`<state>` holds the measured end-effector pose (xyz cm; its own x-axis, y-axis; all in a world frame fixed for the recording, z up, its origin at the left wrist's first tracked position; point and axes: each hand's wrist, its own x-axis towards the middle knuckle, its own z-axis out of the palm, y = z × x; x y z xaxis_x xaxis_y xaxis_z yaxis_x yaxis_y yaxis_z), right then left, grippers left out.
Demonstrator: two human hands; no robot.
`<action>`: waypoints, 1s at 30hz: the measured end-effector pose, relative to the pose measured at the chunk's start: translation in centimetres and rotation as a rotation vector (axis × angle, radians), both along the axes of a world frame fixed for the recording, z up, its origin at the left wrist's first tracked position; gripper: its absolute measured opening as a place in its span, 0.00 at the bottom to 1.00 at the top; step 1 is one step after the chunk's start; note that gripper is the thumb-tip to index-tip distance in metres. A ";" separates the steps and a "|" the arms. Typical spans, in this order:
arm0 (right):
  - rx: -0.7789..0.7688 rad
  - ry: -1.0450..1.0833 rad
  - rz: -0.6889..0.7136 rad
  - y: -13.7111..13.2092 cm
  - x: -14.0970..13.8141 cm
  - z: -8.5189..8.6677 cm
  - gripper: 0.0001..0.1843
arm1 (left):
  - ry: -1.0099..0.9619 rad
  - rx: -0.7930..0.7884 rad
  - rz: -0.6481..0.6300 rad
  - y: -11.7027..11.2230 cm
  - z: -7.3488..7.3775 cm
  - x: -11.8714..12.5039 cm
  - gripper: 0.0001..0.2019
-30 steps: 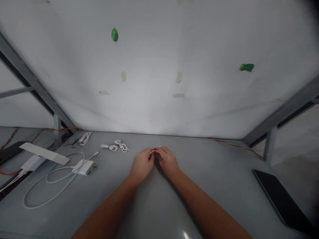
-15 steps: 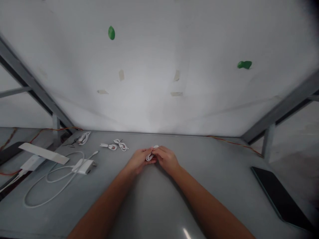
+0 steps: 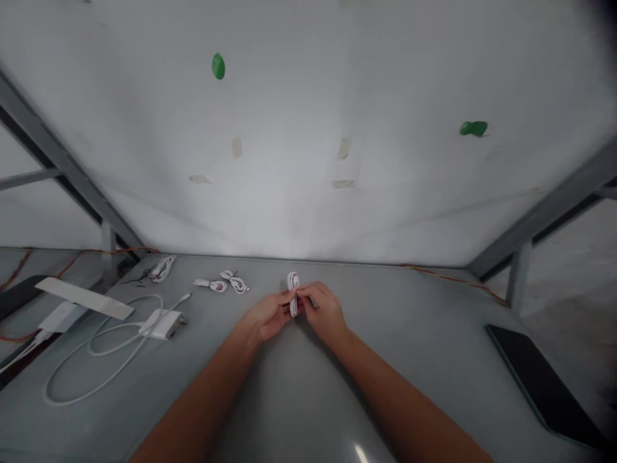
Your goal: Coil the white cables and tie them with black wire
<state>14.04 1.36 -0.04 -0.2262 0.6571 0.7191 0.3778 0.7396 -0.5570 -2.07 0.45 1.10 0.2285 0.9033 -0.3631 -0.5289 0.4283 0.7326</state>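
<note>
A small coiled white cable (image 3: 293, 294) stands upright between my hands, just above the middle of the grey table (image 3: 385, 334). My left hand (image 3: 268, 316) and my right hand (image 3: 322, 310) pinch it from either side, and their fingers hide its middle. Further left on the table lie similar bundled white cables (image 3: 211, 285) (image 3: 234, 281) and another white cable coil (image 3: 162, 269). A white power adapter (image 3: 164, 325) with a long loose white cable (image 3: 96, 379) lies nearer my left hand.
A black tablet or phone (image 3: 544, 386) lies at the right table edge. A flat pale strip (image 3: 84, 307) sticks out over the left edge. Orange-red wires (image 3: 453, 283) run along the back edge, before a white wall with green marks, tape scraps and grey metal frame bars.
The white coil has turned upright between my hands, and more of it shows above and below my fingers. My left hand has moved slightly left; the other cables have not moved.
</note>
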 end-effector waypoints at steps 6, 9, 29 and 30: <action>-0.532 0.281 -0.031 0.9 0.1 -0.3 0.08 | 0.524 0.452 0.013 0.5 -0.6 -0.1 0.09; -0.742 0.477 -0.001 2.1 0.5 -0.9 0.18 | 0.928 0.744 0.084 0.1 -0.4 0.1 0.07; -0.573 0.303 -0.029 -0.8 1.4 3.4 0.15 | 0.328 0.283 -0.137 -0.7 0.4 1.2 0.16; -0.616 0.337 -0.044 -0.5 1.4 3.1 0.16 | 0.458 0.392 -0.101 -0.7 0.4 1.2 0.14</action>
<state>15.43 0.83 3.10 -0.0204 0.9706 0.2398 0.1328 0.2403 -0.9616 -0.85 -0.24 1.55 0.2192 0.9716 -0.0893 -0.0935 0.1121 0.9893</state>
